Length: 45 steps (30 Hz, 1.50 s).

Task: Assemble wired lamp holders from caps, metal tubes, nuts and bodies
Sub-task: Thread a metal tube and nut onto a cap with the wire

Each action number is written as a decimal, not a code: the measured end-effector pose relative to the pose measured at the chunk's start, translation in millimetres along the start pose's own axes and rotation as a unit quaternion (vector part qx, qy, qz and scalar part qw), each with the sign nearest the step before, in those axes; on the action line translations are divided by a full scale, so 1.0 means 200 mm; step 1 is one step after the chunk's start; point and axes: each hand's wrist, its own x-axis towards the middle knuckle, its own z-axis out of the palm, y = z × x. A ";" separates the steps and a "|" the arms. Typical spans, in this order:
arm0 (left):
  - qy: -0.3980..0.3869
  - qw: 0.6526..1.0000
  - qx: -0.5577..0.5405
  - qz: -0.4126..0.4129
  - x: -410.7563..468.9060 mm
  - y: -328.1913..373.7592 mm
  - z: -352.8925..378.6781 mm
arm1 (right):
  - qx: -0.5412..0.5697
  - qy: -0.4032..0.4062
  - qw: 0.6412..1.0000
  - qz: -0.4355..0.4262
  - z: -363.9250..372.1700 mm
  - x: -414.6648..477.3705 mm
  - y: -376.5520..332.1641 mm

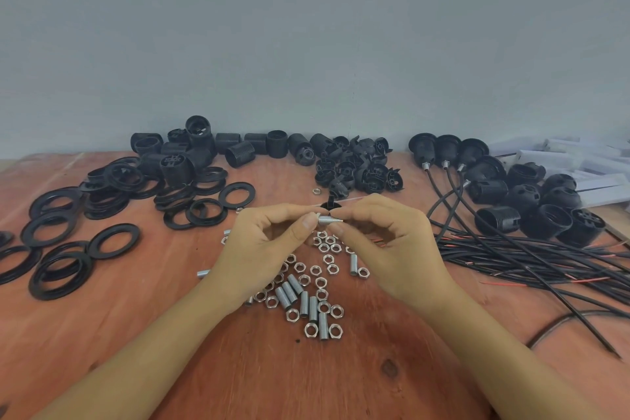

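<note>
Above the table's middle I hold a short threaded metal tube (327, 219) between both hands. My left hand (266, 245) pinches its left end, where a nut seems to sit, and my right hand (381, 242) pinches its right end. A black cap (330, 205) lies just behind the tube, partly hidden by my fingers. Loose silver nuts and tubes (306, 297) are scattered on the wood below my hands. Black caps (358, 165) are heaped behind, and threaded black bodies (204, 150) at the back left.
Black rings (68, 239) spread over the left of the wooden table (306, 378). Wired lamp holders (446, 150) and more black bodies (538, 208) sit at the right, their black cables (545, 259) fanning toward the right edge. White boxes (586, 164) lie at the far right.
</note>
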 end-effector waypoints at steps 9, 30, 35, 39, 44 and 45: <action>0.009 1.000 -0.017 -0.015 0.00 0.00 0.01 | -0.119 0.019 0.986 -0.112 0.00 0.00 0.01; 0.000 0.999 0.019 0.036 -0.01 0.00 0.00 | 0.009 -0.068 0.991 0.111 0.01 -0.02 -0.03; -0.005 0.999 0.027 0.040 -0.01 0.01 0.01 | 0.006 -0.034 0.990 0.135 0.02 -0.02 -0.04; -0.004 0.998 0.034 0.044 -0.01 0.01 0.00 | 0.050 -0.046 0.984 0.164 0.00 0.00 -0.04; -0.005 0.998 0.039 0.045 -0.01 0.01 0.00 | 0.068 -0.049 0.979 0.186 0.00 0.00 -0.05; -0.004 0.998 0.037 0.045 -0.01 0.00 -0.01 | 0.080 -0.060 0.979 0.180 0.00 0.00 -0.05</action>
